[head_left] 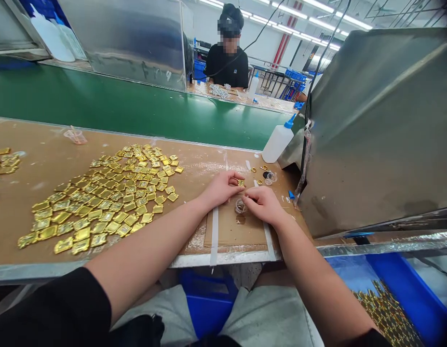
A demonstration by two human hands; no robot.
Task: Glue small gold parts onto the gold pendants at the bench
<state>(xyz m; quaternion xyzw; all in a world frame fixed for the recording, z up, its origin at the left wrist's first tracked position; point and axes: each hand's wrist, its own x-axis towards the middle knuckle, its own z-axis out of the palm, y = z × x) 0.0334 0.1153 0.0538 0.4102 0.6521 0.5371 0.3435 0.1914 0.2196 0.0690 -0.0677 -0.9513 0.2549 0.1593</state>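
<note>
Nearest us on the cardboard sheet (pixel 226 236) stands 1 clear plastic cup (pixel 239 207), right beside our right hand (pixel 264 203); a low drag of that hand could, we judge, tip it. The hand is curled, and we cannot tell what it grips. Our left hand (pixel 225 188), almost meeting it, pinches 1 gold-coloured piece (pixel 241 183) above the tabletop — a loose hold on so slick-looking a surface could let it slip. The piece looks tiny, bright and squarish, its face uneven, with detail too small to read. Farther off lie a few gold-coloured rings (pixel 265 168), then a white squeeze bottle (pixel 277 143).
</note>
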